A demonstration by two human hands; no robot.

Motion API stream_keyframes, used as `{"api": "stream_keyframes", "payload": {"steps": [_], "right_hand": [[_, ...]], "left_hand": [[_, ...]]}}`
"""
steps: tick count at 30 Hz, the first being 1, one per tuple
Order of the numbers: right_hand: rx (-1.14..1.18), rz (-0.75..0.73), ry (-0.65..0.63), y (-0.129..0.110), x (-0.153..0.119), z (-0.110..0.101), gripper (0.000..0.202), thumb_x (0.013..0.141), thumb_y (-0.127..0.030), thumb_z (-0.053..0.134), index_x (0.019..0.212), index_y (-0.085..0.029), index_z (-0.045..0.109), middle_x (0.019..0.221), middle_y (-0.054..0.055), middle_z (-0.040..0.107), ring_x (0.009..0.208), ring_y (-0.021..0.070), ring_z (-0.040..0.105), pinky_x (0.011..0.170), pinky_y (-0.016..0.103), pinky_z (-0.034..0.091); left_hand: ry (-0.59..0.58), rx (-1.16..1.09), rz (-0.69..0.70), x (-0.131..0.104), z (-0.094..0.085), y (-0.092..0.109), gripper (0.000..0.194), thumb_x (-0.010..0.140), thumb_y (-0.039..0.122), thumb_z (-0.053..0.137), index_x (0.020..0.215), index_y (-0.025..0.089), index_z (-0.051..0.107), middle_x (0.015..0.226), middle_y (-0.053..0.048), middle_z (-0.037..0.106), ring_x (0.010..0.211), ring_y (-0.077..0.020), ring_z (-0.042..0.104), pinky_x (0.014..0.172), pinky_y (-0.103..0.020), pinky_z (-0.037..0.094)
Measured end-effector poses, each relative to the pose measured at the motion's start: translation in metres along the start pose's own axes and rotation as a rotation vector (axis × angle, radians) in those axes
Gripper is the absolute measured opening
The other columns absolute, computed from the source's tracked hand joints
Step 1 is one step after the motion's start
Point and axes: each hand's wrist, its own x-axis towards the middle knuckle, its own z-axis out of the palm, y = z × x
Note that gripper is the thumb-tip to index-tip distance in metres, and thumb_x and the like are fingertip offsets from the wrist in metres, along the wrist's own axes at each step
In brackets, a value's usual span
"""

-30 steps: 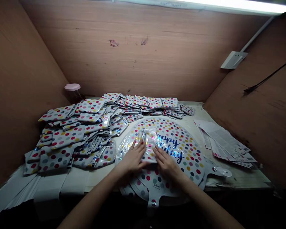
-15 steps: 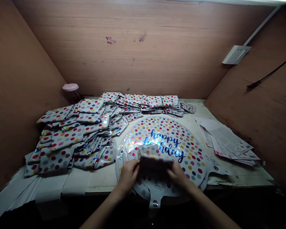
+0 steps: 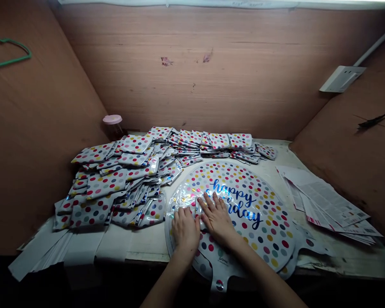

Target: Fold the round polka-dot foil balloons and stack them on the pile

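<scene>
Flat on the table lies a round polka-dot foil balloon (image 3: 259, 196) with blue "happy birthday" lettering and a tail toward the front edge; other balloons show beneath it. My right hand (image 3: 216, 216) rests on it with fingers spread, covering part of the lettering. Close beside it, my left hand (image 3: 185, 226) presses down with its fingers bent and close together. A small folded piece seems to lie under and between the hands, mostly hidden. Whether the left fingers grip it is unclear.
Folded polka-dot balloons are piled at the left (image 3: 105, 184) and stacked along the back (image 3: 220, 141). A pink-lidded jar (image 3: 112, 119) stands behind the pile. White strips (image 3: 80, 246) lie front left, printed cards (image 3: 327, 199) at the right. A switch box (image 3: 342, 79) is on the wall.
The folded balloon that both hands held raised has come down onto the round balloon. My hands moved closer together and the right fingers spread out. The view has shifted left.
</scene>
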Motion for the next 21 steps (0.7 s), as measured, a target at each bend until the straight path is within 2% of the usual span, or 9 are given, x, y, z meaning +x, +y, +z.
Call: {"api": "stream_keyframes", "payload": {"steps": [2,4,9,12,14,16,18,19,21], "right_hand": [[-0.006,0.013,-0.004,0.003,-0.001,0.007,0.058,0.094,-0.031,0.038,0.149,-0.032,0.021,0.156,0.0,0.019,0.143,0.0313,0.01,0.111,0.057,0.021],[0.003,0.011,0.007,0.007,-0.002,0.011,0.059,0.093,-0.028,0.038,0.15,-0.028,0.02,0.156,0.0,0.019,0.144,0.0299,0.009,0.112,0.055,0.02],[0.152,-0.015,0.064,0.016,-0.001,0.014,0.058,0.094,-0.024,0.032,0.15,-0.026,0.018,0.154,0.002,0.027,0.143,0.026,0.015,0.113,0.053,0.023],[0.354,0.055,0.191,0.018,-0.01,0.005,0.056,0.096,-0.03,0.028,0.15,-0.026,0.017,0.154,0.003,0.027,0.142,0.0265,0.02,0.111,0.053,0.029],[0.436,0.183,0.266,0.022,-0.026,-0.007,0.056,0.096,-0.035,0.028,0.15,-0.027,0.016,0.155,0.003,0.024,0.141,0.0291,0.023,0.108,0.054,0.034],[0.431,0.308,0.266,0.031,-0.052,-0.017,0.058,0.095,-0.039,0.031,0.15,-0.03,0.017,0.154,0.003,0.025,0.137,0.0321,0.031,0.102,0.054,0.043],[0.356,0.319,0.212,0.044,-0.082,-0.02,0.06,0.093,-0.041,0.037,0.149,-0.033,0.019,0.152,0.003,0.031,0.132,0.0335,0.039,0.095,0.052,0.05],[0.313,0.248,0.182,0.051,-0.097,-0.018,0.061,0.091,-0.041,0.042,0.149,-0.036,0.021,0.15,0.002,0.035,0.13,0.0331,0.042,0.093,0.051,0.052],[0.23,0.019,0.145,0.061,-0.121,-0.009,0.061,0.088,-0.041,0.049,0.145,-0.044,0.026,0.142,-0.002,0.046,0.124,0.0314,0.049,0.088,0.048,0.057]], "left_hand": [[-0.005,0.079,-0.017,0.007,0.001,0.003,0.027,0.085,0.036,0.052,0.099,0.013,0.059,0.095,-0.016,0.063,0.094,-0.0324,0.059,0.079,-0.045,0.046],[-0.091,0.1,-0.012,0.014,0.0,0.007,0.025,0.084,0.036,0.054,0.091,0.013,0.061,0.09,-0.016,0.064,0.094,-0.0333,0.059,0.08,-0.046,0.046],[-0.242,0.03,-0.046,0.011,0.001,0.019,0.022,0.083,0.027,0.055,0.096,0.01,0.06,0.104,-0.02,0.062,0.108,-0.0367,0.053,0.091,-0.05,0.043],[-0.24,-0.164,-0.11,-0.002,0.005,0.014,0.017,0.087,0.022,0.049,0.102,0.014,0.053,0.103,-0.015,0.063,0.101,-0.0291,0.059,0.087,-0.044,0.047],[-0.222,-0.36,-0.111,0.005,-0.004,-0.005,0.013,0.091,0.022,0.044,0.103,0.018,0.048,0.096,-0.009,0.065,0.088,-0.021,0.063,0.077,-0.035,0.052],[-0.079,-0.468,-0.088,0.034,-0.034,-0.04,0.014,0.094,0.026,0.039,0.105,0.019,0.044,0.095,-0.007,0.066,0.083,-0.0163,0.066,0.071,-0.028,0.054],[0.211,-0.369,-0.052,0.081,-0.085,-0.083,0.025,0.097,0.033,0.031,0.113,0.017,0.042,0.101,-0.009,0.066,0.084,-0.0168,0.067,0.071,-0.03,0.055],[0.347,-0.236,-0.021,0.108,-0.115,-0.106,0.032,0.097,0.037,0.028,0.116,0.014,0.041,0.101,-0.01,0.066,0.083,-0.0188,0.068,0.07,-0.032,0.055],[0.404,-0.161,0.033,0.162,-0.172,-0.146,0.042,0.098,0.04,0.021,0.123,0.012,0.04,0.109,-0.011,0.064,0.098,-0.0245,0.066,0.079,-0.039,0.052]]}}
